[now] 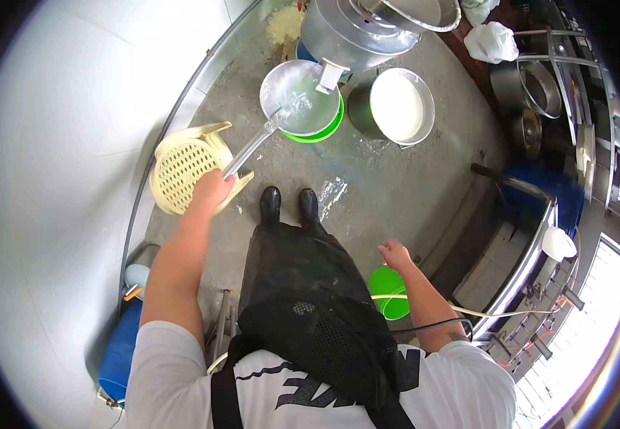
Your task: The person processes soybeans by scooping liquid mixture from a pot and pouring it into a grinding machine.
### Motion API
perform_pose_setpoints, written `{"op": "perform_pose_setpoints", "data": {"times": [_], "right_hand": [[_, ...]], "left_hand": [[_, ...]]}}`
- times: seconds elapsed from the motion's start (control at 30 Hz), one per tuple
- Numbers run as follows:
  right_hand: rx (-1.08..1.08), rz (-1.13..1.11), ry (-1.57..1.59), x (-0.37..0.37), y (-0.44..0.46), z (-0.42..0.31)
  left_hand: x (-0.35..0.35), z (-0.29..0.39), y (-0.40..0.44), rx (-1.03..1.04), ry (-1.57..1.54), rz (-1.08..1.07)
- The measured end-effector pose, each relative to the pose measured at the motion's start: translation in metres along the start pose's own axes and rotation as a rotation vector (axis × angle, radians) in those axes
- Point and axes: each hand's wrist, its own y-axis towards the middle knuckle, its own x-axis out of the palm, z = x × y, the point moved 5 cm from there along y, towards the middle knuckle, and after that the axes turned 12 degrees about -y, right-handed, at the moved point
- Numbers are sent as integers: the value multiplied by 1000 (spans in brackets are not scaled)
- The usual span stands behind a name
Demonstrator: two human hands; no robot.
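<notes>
My left hand (213,189) is closed around the long metal handle (251,148) of a tool. Its far end reaches into a wide metal basin (263,100) with cloudy, splashing liquid, so the tool's head cannot be made out. Under the basin shows the rim of a bright green tub (333,129). Off to the right, my right hand (394,255) hangs with its fingers curled and nothing visible in them, above a green bucket (390,306). A metal machine with a spout (330,76) stands at the far side of the basin.
A metal pot (367,107) of white liquid stands right of the basin. By the wall on the left is a cream plastic chair (181,171). A blue drum (120,350) is at lower left. Metal racks (560,64) and a pale hose (496,313) lie to the right.
</notes>
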Motion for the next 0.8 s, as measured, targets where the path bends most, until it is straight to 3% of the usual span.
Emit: {"op": "perform_pose_setpoints", "data": {"times": [0.1,0.2,0.33,0.57,0.8], "right_hand": [[90,-6,35,31,4,12],[91,-94,59,44,-6,-9],[43,-28,167,60,-12,-36],[27,-41,266,57,-23,-61],[45,-36,346,69,-26,-26]], "left_hand": [[0,-10,19,43,68,-29],[4,-8,25,37,120,-102],[11,-18,40,22,101,-63],[2,-26,58,137,354,-115],[-6,-20,46,-24,474,-32]]}}
